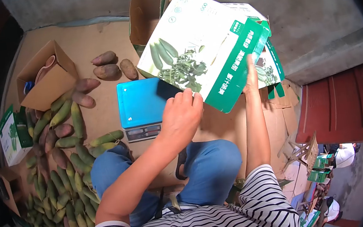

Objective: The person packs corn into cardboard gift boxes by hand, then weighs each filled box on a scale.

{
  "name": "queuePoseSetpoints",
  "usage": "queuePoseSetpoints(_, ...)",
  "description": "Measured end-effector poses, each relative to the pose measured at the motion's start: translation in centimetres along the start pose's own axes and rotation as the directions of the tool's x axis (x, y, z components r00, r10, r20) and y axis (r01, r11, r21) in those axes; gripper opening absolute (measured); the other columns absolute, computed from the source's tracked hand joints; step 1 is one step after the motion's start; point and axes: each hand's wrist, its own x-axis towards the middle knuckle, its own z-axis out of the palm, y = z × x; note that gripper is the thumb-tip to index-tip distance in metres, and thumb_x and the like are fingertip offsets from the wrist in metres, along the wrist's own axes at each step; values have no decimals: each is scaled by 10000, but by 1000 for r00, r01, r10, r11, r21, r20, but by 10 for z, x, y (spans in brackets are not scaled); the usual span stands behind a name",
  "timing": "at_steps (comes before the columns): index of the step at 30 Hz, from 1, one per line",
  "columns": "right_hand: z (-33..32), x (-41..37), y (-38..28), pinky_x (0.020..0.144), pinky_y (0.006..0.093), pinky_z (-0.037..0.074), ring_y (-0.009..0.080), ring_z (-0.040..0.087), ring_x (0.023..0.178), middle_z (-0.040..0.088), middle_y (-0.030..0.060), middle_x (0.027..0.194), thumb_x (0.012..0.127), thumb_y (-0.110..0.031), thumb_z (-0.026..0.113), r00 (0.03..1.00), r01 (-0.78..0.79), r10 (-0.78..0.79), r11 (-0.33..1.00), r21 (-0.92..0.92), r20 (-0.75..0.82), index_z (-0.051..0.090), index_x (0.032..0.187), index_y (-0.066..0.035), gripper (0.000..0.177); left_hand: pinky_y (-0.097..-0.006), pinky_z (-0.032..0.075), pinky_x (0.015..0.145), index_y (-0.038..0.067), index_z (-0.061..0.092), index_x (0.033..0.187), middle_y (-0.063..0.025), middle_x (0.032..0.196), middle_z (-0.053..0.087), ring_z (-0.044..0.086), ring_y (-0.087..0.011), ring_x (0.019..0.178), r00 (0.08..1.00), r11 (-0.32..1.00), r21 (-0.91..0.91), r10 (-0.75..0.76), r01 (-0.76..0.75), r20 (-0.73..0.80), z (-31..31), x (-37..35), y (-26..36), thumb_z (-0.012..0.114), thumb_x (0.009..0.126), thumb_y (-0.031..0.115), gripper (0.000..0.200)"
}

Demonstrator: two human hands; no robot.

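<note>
A white and green printed carton [209, 42] is tilted over the floor in front of me, radish pictures on its large white face. My left hand [183, 113] is closed on the carton's near corner, knuckles up. At its green side, my right hand [251, 77] holds the carton, with part of the fingers hidden. Just below the carton's left corner is a digital scale with a blue platform [139, 102], partly in shadow. Behind the held carton stand an open brown carton [143, 20] and another white and green carton [268, 69].
Long green radishes [63, 187] are heaped at the left, with reddish-brown roots [107, 71] among and above them. A small brown box [48, 96] holds tape rolls. A green and white box [14, 136] stands far left. Two people [345, 156] are at the lower right, near green cartons.
</note>
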Motion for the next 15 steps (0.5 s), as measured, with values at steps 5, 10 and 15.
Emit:
queuePoseSetpoints(5,55,-24,-17,721,253,506,117,625,806,679,50,947,863,-214,703,987,126,-67,886,-446,146,647,1074,15,316,-384,476,705,-8,563,1048,-178,1027,575,591,-303,885,992,991,-49,125,-126,-22,5,-3,9,674,745,138,355)
queuePoseSetpoints(10,125,-93,-88,618,248,472,60,580,713,671,13,796,883,-217,669,875,407,0,541,-736,484,682,932,6,229,-310,491,697,18,571,1058,-134,1042,593,603,-223,831,791,852,-56,458,-521,-406,-8,-8,22,627,751,127,330)
queuePoseSetpoints(15,153,-125,-62,659,377,504,297,641,760,660,115,812,647,-28,656,540,835,233,-26,-550,809,672,927,-72,283,-274,480,666,41,579,1054,-95,1035,609,591,-182,777,624,763,-7,524,-647,-580,-12,-17,29,625,737,123,330)
